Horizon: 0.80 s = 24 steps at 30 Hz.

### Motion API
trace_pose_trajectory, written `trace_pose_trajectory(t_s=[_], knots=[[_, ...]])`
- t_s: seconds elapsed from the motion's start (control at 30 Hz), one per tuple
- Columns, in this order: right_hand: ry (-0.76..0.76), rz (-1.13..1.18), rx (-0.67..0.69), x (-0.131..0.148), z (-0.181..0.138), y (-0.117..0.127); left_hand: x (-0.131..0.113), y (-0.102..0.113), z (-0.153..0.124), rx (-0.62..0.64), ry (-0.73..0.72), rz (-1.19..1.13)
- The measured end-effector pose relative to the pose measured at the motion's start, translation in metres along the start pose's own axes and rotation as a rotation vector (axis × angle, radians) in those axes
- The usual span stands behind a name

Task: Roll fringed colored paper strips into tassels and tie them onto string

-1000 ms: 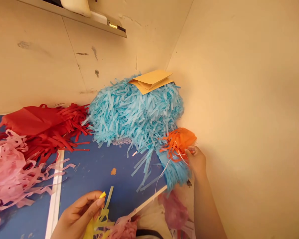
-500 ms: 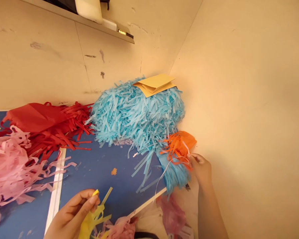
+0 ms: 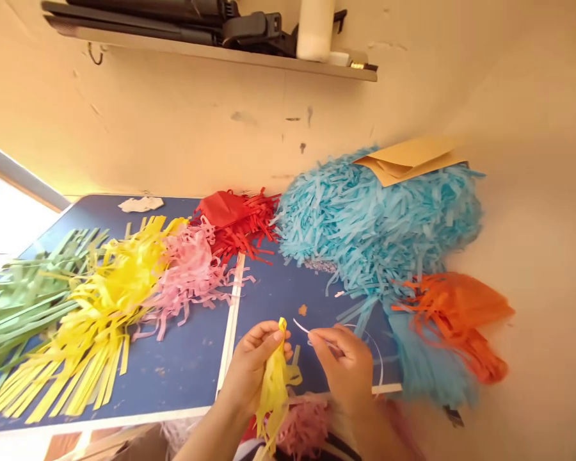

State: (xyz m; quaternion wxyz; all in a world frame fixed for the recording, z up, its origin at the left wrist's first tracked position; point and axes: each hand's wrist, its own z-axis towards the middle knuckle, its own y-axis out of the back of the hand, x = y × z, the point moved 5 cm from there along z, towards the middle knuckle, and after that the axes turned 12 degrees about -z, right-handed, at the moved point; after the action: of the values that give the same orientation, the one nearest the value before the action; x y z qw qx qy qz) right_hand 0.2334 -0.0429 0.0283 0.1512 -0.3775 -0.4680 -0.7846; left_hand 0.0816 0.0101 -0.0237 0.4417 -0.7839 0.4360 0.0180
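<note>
My left hand (image 3: 254,362) pinches a yellow tissue-paper tassel (image 3: 274,390) near its top. A small twisted loop sticks up above the fingertips, and the cut strips hang down past the table's front edge. My right hand (image 3: 343,362) is closed on a thin white string (image 3: 301,325), whose free end points left toward the tassel's loop without touching it. The rest of the string curves away behind the right hand. Pink tissue fringe (image 3: 304,426) lies below both hands, partly covered by the yellow strips and my wrists.
Green (image 3: 38,288), yellow (image 3: 120,275), pink (image 3: 192,275) and red (image 3: 228,214) tissue fringes spread over the blue table (image 3: 182,358). A large light-blue fringed shape (image 3: 384,224) leans at the wall, a folded yellow paper (image 3: 413,157) on top. Orange fringe (image 3: 465,307) lies right. A shelf (image 3: 230,54) hangs above.
My right hand has come away from the orange fringe with the string and is now beside my left hand. The view has swung left, showing more of the table.
</note>
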Motion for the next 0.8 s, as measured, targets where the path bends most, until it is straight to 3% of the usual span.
trace_pose_trajectory(t_s=[0.13, 0.37, 0.47, 0.6, 0.7, 0.8], knots=[[0.087, -0.012, 0.001, 0.011, -0.004, -0.006, -0.002, 0.003, 0.000, 0.023, -0.002, -0.016], [0.085, -0.038, 0.025, 0.011, -0.004, -0.014, -0.002, 0.001, -0.002, 0.090, -0.024, 0.076], [0.097, -0.091, 0.161, 0.009, -0.004, -0.020, -0.006, -0.003, -0.007, 0.146, -0.215, 0.306], [0.103, -0.073, 0.378, 0.006, -0.007, -0.030, -0.010, -0.004, -0.016, 0.123, -0.557, 0.802], [0.098, -0.049, 0.331, -0.001, -0.004, -0.024, -0.005, -0.007, -0.018, 0.122, -0.706, 1.060], [0.000, 0.067, 0.223, -0.021, 0.004, 0.002, 0.002, -0.014, -0.018, 0.205, -0.710, 1.155]])
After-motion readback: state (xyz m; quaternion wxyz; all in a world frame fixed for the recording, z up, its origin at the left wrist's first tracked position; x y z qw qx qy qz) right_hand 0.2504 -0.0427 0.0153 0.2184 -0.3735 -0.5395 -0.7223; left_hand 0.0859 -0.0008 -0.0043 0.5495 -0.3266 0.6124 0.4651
